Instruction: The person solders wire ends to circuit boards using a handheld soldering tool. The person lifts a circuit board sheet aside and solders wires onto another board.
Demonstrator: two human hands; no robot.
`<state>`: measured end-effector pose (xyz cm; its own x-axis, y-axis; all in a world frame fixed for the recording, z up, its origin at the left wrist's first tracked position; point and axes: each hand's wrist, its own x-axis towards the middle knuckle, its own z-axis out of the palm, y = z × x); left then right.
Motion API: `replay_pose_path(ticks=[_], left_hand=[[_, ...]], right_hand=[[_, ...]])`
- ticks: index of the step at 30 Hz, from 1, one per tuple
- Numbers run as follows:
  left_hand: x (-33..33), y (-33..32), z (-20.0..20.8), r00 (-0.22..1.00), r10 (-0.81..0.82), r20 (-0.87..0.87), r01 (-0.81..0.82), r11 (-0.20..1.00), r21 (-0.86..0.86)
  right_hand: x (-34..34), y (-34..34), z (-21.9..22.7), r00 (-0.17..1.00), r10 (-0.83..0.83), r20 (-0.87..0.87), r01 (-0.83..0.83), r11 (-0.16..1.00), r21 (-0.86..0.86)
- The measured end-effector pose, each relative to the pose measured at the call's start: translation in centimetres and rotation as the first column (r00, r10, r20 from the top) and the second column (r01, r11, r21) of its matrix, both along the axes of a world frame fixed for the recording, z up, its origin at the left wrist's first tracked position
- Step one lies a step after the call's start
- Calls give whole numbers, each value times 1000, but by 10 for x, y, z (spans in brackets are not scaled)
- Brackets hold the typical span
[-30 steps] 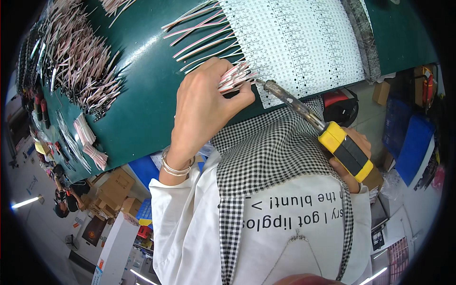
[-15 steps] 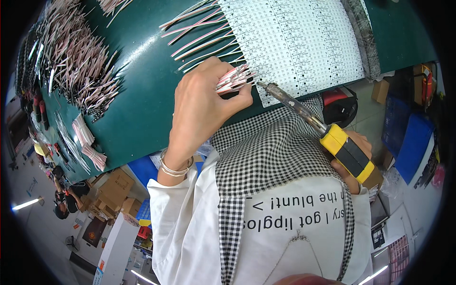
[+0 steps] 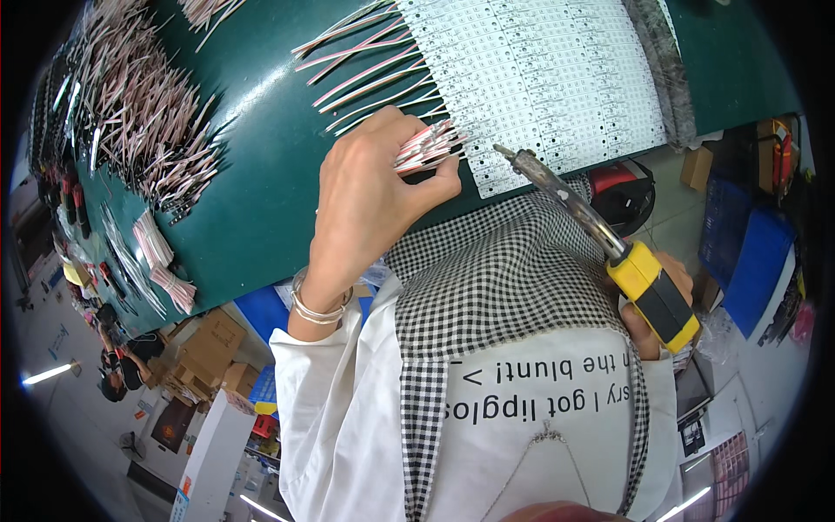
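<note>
My left hand [image 3: 361, 187] grips a bundle of short red-and-white wires [image 3: 426, 150], thumb below and fingers above. The bundle's tips are at the near left edge of a white circuit board panel [image 3: 557, 78]. Several wires [image 3: 370, 84] stick out leftward from that panel's left edge, farther back. In my right hand [image 3: 678, 277] is a yellow-and-black soldering iron [image 3: 648, 291], its metal barrel slanting up and left. The iron's tip hovers over or rests on the panel's near left corner, a little right of the wire ends; contact cannot be told.
A large heap of wires [image 3: 143, 109] covers the left of the green table [image 3: 252, 209], with tied wire bundles [image 3: 161, 257] nearer its edge. A grey strip [image 3: 663, 74] lies along the panel's right side. Blue crates [image 3: 752, 261] and cardboard boxes [image 3: 209, 344] stand beyond the table.
The soldering iron has moved right and slightly toward me, its tip drawing away from the wire ends. My left hand and the wire bundle are nearly still.
</note>
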<state>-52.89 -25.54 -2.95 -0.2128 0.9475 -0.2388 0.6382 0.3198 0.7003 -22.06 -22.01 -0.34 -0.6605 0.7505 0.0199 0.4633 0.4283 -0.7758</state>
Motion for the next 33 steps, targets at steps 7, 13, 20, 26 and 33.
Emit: replay_pose_path(ticks=[7, 13, 20, 26, 33], left_hand=[[-1, 4, -8, 990, -27, 139, 10, 993, 118], [-3, 7, -14, 977, -70, 204, 51, 994, 95], [4, 5, -23, 996, 11, 92, -16, 998, 56], [7, 1, -22, 998, 18, -56, -14, 997, 81], [10, 0, -28, 998, 21, -54, -16, 995, 95]], right_hand=[[9, 2, -15, 998, 17, -60, -18, 1000, -16], [23, -6, -42, 994, -55, -95, 50, 998, -47], [22, -6, -55, 994, -42, -106, 36, 997, -61], [14, -6, -54, 992, 1, -126, 1, 1000, 17], [9, -6, -56, 991, 9, -135, -6, 1000, 24]])
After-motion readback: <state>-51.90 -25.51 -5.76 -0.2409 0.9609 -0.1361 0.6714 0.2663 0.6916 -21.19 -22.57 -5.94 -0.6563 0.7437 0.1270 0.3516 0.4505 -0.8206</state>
